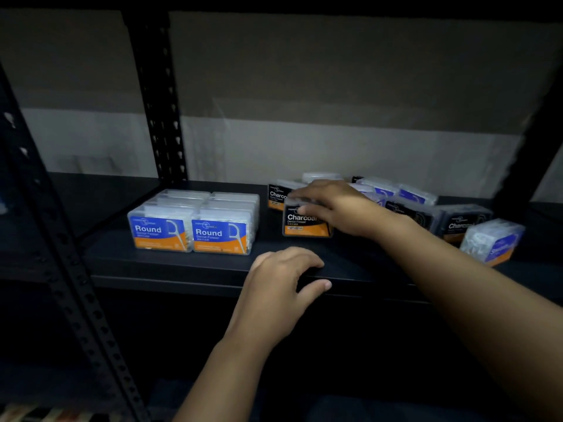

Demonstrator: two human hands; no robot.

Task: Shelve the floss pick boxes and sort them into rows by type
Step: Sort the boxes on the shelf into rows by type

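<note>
Landmark: black shelf board (189, 269); every place below is given from it.
Left hand (278, 287): at the board's front edge, near the middle; fingers curled over the top of the edge, thumb against its front face, gripping the board and no box.
Round boxes (192, 223): clear lidded cases with blue-and-orange labels reading "Round", standing on the board's left part in two touching rows that run front to back; white picks show through the clear walls. Depth of rows cannot be counted exactly.
Right hand (332, 205): reaching in over the board from the right, past its middle; fingers spread and bent down over the top of a box, grasping it.
Held Charcoal box (304, 223): dark case with black-and-orange label, upright on the board just right of the Round boxes, apart from them.
Second Charcoal box (276, 197): upright just behind and left of the held one, nearer the board's back.
Tilted box (492, 240): clear case, blue-and-orange label, leaning at the board's right front; white picks visible inside.
Loose pile (408, 199): mixed dark and clear cases lying unsorted on the board's right rear, some flat, some tipped; labels blurred.
Upright post (161, 95): black perforated steel, rising from the board's back left.
Wall (335, 86): behind the board, grey above and paler below.
</note>
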